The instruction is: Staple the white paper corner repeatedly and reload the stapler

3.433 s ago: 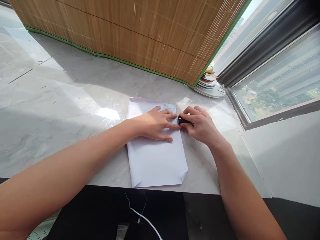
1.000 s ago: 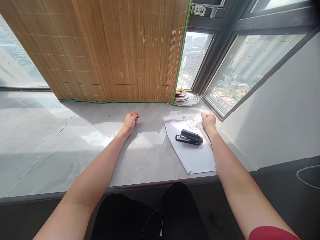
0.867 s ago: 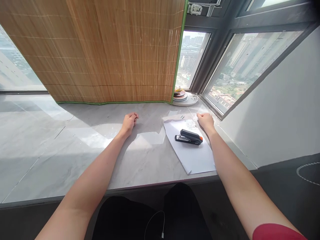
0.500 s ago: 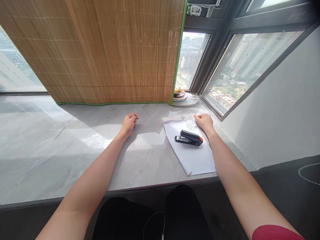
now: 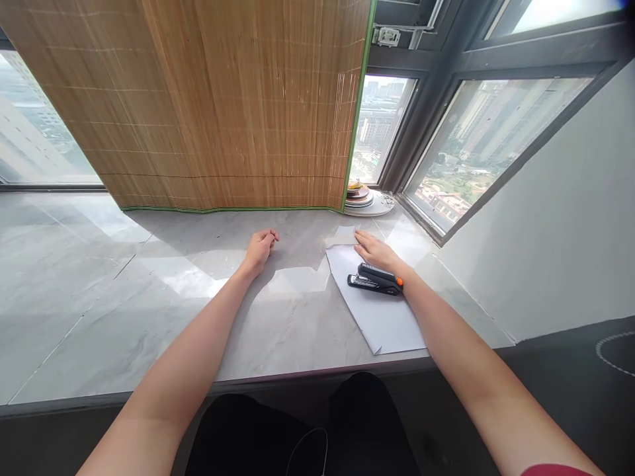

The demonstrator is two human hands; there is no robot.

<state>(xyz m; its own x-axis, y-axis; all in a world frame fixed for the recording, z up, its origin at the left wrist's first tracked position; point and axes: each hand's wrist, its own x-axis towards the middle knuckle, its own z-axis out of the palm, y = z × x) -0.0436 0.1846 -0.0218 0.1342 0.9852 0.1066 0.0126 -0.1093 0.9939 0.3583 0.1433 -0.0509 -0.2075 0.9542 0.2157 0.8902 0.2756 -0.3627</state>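
Marble-patterned worktop [image 5: 278, 330] runs beneath a bamboo blind [image 5: 233, 99] in the head view. On white paper [image 5: 391, 325], a black stapler [image 5: 376, 279] lies lengthwise from 9 to 3 o'clock. Nearer is the right hand [image 5: 376, 250], fingers extended, gripping nothing visible; the stapler sits at their 5 o'clock. From the left hand [image 5: 260, 252], loosely curled with nothing visible inside, it lies toward 3 o'clock.

We record: ledge [image 5: 288, 330], glossy, marble-look; by its right end, paper [image 5: 389, 327], smooth, matt; on that, stapler [image 5: 381, 284], plastic, part metal-looking; along the back edge, blind [image 5: 223, 106], wood-like, finely ribbed; far right corner, plates [image 5: 372, 206], smooth, glossy
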